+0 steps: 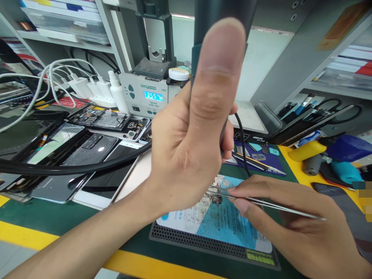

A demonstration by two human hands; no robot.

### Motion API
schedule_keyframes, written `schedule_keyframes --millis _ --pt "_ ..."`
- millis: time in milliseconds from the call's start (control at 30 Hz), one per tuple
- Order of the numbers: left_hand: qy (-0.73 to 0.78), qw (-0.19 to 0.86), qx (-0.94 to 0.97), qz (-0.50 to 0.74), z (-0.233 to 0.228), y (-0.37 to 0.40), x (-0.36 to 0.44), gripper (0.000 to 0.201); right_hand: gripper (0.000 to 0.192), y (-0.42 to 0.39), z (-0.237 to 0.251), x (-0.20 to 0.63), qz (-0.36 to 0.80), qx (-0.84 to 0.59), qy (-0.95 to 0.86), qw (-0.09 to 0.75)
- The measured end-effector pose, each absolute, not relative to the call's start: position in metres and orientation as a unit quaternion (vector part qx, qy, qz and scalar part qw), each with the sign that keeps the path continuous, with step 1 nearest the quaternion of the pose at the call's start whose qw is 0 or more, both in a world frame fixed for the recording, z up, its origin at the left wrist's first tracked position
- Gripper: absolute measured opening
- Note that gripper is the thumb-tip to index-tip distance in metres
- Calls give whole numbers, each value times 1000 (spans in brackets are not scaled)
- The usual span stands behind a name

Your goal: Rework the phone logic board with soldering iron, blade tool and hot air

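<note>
My left hand [188, 147] is wrapped around the dark handle of a hot-air gun [223, 23], held upright with the thumb pressed along it; its nozzle end is hidden behind the hand. My right hand [293, 224] pinches steel tweezers [261, 203], whose tips reach a small circuit part [215, 199] lying on a blue work mat [226, 224]. The gun's thick black hose [72, 166] trails off to the left across the phones.
A rework station [148, 97] showing 355 stands behind, next to white chargers [87, 87] and a small white bottle [117, 91]. Several opened phones [87, 155] lie at left. Tools, scissors [343, 110] and a yellow-handled tool [308, 149] sit at right.
</note>
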State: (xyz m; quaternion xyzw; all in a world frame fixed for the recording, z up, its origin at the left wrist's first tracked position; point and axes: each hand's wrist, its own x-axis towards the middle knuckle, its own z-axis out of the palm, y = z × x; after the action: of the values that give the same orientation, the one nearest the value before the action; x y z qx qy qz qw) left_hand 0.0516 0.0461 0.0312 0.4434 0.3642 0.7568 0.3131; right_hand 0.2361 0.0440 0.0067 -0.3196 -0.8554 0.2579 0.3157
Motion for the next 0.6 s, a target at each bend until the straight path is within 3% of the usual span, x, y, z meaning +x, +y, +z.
schedule_keyframes --millis 600 --pt "387 330 429 747 34 46 51 66 22 42 6 237 247 -323 -860 307"
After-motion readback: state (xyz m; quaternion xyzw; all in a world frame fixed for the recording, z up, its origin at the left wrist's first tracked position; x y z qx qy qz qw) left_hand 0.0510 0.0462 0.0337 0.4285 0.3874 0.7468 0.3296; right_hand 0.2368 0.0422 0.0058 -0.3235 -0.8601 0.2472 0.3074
